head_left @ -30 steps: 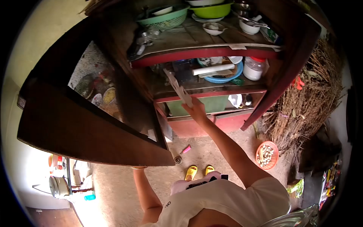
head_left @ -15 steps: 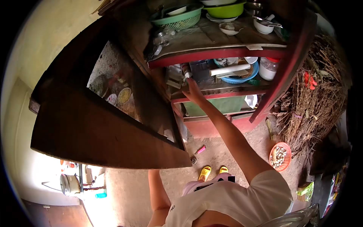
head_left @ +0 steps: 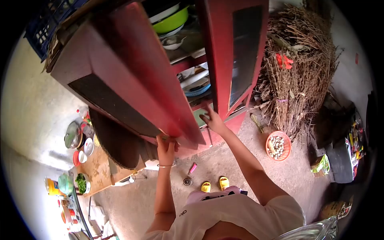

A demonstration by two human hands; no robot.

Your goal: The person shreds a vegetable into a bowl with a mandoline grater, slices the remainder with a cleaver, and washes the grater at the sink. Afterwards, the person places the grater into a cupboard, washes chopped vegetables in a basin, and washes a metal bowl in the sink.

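Note:
The red cabinet's left door point(head_left: 160, 76) is partly closed, and my left hand point(head_left: 166, 146) is at its lower edge with the fingers curled against it. My right hand point(head_left: 213, 121) is near the gap between the doors, fingers apart and holding nothing that shows. The right door point(head_left: 224, 52) stands ajar. Through the gap show a green bowl point(head_left: 173, 21), a small white bowl point(head_left: 173, 42), a white roll point(head_left: 194, 79) and a blue basket point(head_left: 197, 91).
Dry brush point(head_left: 296, 88) is stacked right of the cabinet. An orange basket point(head_left: 278, 146) with pale pieces sits on the floor, as does a pink-handled item point(head_left: 193, 168). A wooden table point(head_left: 98, 172) with bowls stands at the left. Yellow slippers point(head_left: 224, 183) are on my feet.
The left door has swung toward the cabinet, narrowing the opening. My right hand has left the middle shelf, where the pale flat item it carried earlier was put. My left hand has come into view.

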